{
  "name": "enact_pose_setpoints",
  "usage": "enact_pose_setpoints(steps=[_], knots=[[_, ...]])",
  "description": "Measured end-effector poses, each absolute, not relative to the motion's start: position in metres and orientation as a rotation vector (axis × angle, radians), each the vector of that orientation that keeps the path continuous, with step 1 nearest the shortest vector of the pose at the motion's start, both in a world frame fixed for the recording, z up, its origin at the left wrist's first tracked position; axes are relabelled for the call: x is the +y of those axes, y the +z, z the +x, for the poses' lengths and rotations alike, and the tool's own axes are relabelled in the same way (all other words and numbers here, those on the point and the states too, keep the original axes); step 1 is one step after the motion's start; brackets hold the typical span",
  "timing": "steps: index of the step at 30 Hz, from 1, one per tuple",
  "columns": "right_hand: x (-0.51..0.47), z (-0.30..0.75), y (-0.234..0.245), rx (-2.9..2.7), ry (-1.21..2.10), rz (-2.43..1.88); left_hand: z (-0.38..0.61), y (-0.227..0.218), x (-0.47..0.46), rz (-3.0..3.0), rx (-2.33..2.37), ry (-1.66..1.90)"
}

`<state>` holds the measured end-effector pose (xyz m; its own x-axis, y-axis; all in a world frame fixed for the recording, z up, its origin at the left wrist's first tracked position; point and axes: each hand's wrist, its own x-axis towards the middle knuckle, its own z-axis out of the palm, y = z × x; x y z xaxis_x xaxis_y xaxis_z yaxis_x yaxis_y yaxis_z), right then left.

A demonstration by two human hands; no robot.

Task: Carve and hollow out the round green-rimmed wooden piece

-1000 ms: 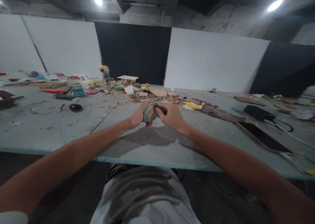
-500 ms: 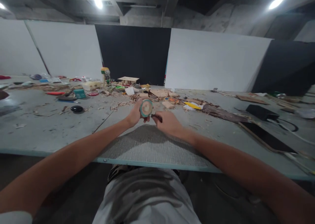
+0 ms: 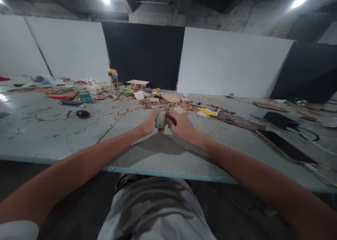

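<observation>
My left hand (image 3: 150,122) is wrapped round a small round piece with a teal rim and a wood-coloured face (image 3: 160,118), raised above the table. My right hand (image 3: 183,128) is closed on a short dark tool (image 3: 171,120). The tool's tip meets the right side of the round piece's face; its exact kind is too small to tell. Below both hands lies a grey textured board (image 3: 163,155) at the table's front edge.
Wood shavings and scraps (image 3: 171,98) lie behind my hands, with a yellow-handled item (image 3: 207,111) and a bark strip (image 3: 237,120) to the right. Farther right are a phone (image 3: 285,147) and a black box (image 3: 281,121). A black mouse-like object (image 3: 82,114) sits left.
My left hand has moved slightly right and turned the round piece toward the right hand. The dark tool, apart from its face before, now meets it.
</observation>
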<state>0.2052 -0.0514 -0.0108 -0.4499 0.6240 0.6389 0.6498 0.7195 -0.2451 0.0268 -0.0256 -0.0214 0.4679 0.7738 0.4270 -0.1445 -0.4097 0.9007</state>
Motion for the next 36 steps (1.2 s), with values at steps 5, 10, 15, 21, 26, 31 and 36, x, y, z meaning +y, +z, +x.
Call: enact_pose_setpoints(steps=[5, 10, 15, 21, 26, 31, 36], knots=[[-0.056, 0.208, -0.007, -2.328, -0.051, -0.995, 0.025, -0.017, -0.024, 1.628, 0.616, 1.225], [-0.055, 0.213, -0.001, -2.193, -0.22, -0.894, 0.023, -0.015, -0.026, 1.659, 0.682, 0.867], [-0.052, 0.218, -0.002, -2.192, -0.245, -0.756, 0.023, -0.017, -0.027, 1.612, 0.684, 0.843], [-0.051, 0.218, 0.001, -2.15, -0.057, -0.75, 0.018, -0.023, -0.02, 1.554, 0.721, 0.793], [-0.04, 0.214, -0.006, -1.923, 0.589, -0.845, 0.018, -0.022, -0.018, 1.518, 0.71, 0.763], [-0.032, 0.215, -0.007, -1.813, 0.833, -0.707, 0.021, -0.011, -0.028, 1.489, 0.785, 0.758], [-0.031, 0.225, 0.001, -1.739, 0.841, -0.803, 0.021, -0.009, -0.031, 1.433, 0.843, 0.782]])
